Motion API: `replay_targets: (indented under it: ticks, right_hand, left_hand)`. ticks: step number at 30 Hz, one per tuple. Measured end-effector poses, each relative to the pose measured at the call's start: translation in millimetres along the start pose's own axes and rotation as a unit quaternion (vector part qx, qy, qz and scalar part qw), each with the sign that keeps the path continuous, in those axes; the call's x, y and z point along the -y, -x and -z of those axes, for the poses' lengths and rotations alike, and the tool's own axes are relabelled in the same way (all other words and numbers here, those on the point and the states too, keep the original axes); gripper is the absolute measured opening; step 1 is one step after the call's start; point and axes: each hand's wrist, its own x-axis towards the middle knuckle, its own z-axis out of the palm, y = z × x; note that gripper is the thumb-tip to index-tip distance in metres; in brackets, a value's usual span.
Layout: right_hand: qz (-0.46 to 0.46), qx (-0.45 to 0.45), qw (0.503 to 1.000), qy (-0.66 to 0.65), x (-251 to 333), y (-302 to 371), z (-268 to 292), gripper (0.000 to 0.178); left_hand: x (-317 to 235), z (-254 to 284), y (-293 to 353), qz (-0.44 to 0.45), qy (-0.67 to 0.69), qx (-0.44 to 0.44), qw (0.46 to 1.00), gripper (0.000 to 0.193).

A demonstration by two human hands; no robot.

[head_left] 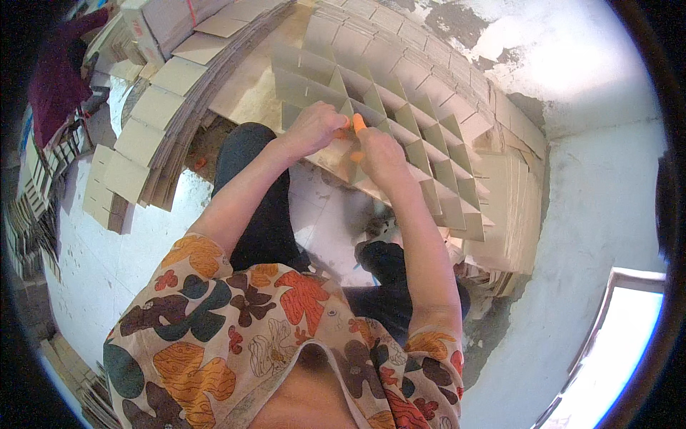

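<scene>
A grid of interlocked cardboard dividers (pixel 304 87) stands on edge in front of me, its strips crossing to form many square cells. At its near edge my left hand (pixel 314 130) is closed, fingers curled in, pinching the cardboard. Right beside it my right hand (pixel 382 154) is closed too, its fingertips at the same edge. Orange covers sit on some of the fingertips. The hands almost touch each other, and the exact bit of strip between the fingers is hidden.
Stacked slotted cardboard strips (pixel 421 53) line the far side of the grid, and more sheets (pixel 504 207) stand at its right. Another long stack (pixel 161 107) lies at left, near a box (pixel 164 25). Dark maroon cloth (pixel 57 79) shows far left. A pale wall (pixel 593 193) bounds the right.
</scene>
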Motion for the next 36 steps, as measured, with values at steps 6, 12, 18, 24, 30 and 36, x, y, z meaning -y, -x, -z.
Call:
replay_targets:
  ticks: [6,12,18,24,30,36]
  right_hand:
    - [-0.138,-0.234,0.962,0.039,-68,56,48,0.03]
    - [-0.465,-0.24,0.823,0.22,-243,210,60,0.048]
    - [-0.588,-0.071,0.773,0.229,-249,257,25,0.085]
    - [-0.589,-0.094,0.775,0.207,-267,270,23,0.064]
    - [-0.568,-0.21,0.77,0.2,-260,277,53,0.046]
    - [-0.385,-0.438,0.798,0.152,-187,214,119,0.039]
  left_hand:
    - [-7,13,3,-0.06,0.024,-0.036,0.997,0.028]
    - [-17,38,13,-0.033,-0.023,-0.063,0.997,0.05]
    - [-5,43,24,0.0,-0.055,-0.076,0.996,0.052]
    - [5,44,23,-0.002,-0.063,-0.083,0.995,0.054]
    - [-2,50,21,-0.013,-0.118,-0.123,0.985,0.05]
    - [17,58,39,0.062,-0.083,-0.144,0.984,0.047]
